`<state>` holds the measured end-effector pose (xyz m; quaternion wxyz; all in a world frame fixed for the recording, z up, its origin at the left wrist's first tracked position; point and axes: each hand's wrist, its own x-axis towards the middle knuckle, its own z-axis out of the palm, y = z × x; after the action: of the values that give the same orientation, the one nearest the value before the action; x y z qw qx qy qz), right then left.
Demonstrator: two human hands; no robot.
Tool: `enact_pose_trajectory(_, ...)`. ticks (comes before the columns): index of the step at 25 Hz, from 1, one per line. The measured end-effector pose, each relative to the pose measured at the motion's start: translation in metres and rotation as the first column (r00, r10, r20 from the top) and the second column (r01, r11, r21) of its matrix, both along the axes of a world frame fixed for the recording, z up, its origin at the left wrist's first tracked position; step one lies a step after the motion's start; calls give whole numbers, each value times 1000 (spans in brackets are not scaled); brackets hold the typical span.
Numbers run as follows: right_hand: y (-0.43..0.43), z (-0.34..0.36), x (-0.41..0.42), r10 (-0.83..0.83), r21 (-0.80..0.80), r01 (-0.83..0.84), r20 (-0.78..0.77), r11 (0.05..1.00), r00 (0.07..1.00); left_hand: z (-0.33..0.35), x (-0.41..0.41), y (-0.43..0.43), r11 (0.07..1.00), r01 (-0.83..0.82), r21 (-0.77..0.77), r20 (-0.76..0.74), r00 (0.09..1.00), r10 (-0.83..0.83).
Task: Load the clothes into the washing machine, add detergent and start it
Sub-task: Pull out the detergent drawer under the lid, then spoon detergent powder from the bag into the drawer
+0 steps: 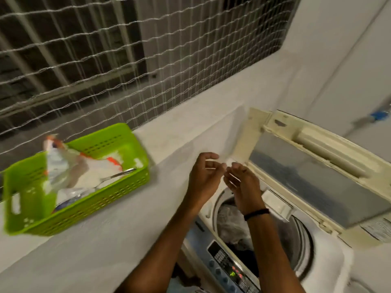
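Head view: left hand [204,176] and right hand [241,182] both half-curled, nothing visibly held, over the white top-load washing machine's open steel drum [300,235], pale crumpled clothes [230,225] inside; green slotted plastic basket [84,210] with white-orange detergent pouch [61,163] sits on white bench [127,229] well left, left hand nearer.

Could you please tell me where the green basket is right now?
In the head view the green basket sits at the left, on the white ledge below the netted window, left of the person's left hand and the open washing machine.
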<state>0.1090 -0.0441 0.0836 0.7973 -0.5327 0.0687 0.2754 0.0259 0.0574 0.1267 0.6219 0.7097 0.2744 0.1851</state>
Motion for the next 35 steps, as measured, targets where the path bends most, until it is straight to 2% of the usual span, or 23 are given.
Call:
enact_pose_trajectory(3, 46, 49, -37, 217, 25, -227, 202, 974, 955, 45, -58, 32, 986, -134, 95, 194, 974, 114)
enact_pose_trajectory(5, 74, 80, -60, 359, -32, -377, 393, 926, 847, 65, -96, 52, 961, -248, 122, 303, 931, 202)
enact_pose_trajectory(7, 106, 103, -82, 443, -141, -459, 606, 877, 660, 80, -133, 73, 899, -420, 123, 350, 866, 357)
enact_pose_trajectory(9, 139, 116, -98, 539, -434, -340, 775, 834, 331, 90, -166, 93, 797, -585, 149, 360, 783, 507)
enact_pose_trajectory(10, 157, 121, -105, 600, -548, -266, 780, 793, 180, 93, -181, 104, 744, -647, 169, 360, 743, 564)
enact_pose_trajectory(12, 193, 123, -115, 741, -729, -219, 670, 648, -39, 90, -206, 131, 654, -721, 230, 306, 692, 654)
enact_pose_trajectory(14, 225, 116, -120, 873, -912, 1, 392, 410, -291, 81, -222, 158, 607, -710, 358, 160, 687, 709)
enact_pose_trajectory(16, 245, 106, -120, 911, -940, 269, 89, 211, -404, 70, -231, 179, 651, -607, 456, -45, 715, 698)
enact_pose_trajectory(18, 252, 101, -118, 918, -926, 364, -56, 99, -392, 64, -232, 188, 736, -490, 467, -251, 724, 642)
enact_pose_trajectory(20, 254, 95, -117, 917, -921, 385, -103, 59, -386, 59, -229, 191, 771, -401, 495, -378, 700, 606)
enact_pose_trajectory(24, 251, 97, -118, 930, -945, 323, -74, 49, -360, 63, -226, 190, 742, -347, 573, -441, 633, 636)
enact_pose_trajectory(25, 249, 102, -119, 938, -959, 278, -40, 61, -346, 65, -227, 189, 738, -354, 575, -439, 628, 643)
enact_pose_trajectory(27, 242, 116, -119, 953, -970, 196, 86, 147, -290, 68, -228, 186, 734, -367, 572, -425, 633, 647)
enact_pose_trajectory(29, 234, 129, -119, 954, -944, 183, 244, 275, -172, 71, -229, 183, 733, -382, 563, -409, 641, 649)
enact_pose_trajectory(31, 229, 136, -119, 934, -914, 190, 352, 357, -62, 74, -228, 181, 726, -402, 557, -379, 655, 654)
enact_pose_trajectory(33, 228, 140, -118, 912, -903, 152, 409, 401, 23, 78, -225, 180, 703, -431, 565, -312, 678, 666)
enact_pose_trajectory(35, 228, 137, -115, 909, -904, 141, 414, 403, 57, 81, -219, 179, 679, -466, 567, -243, 693, 678)
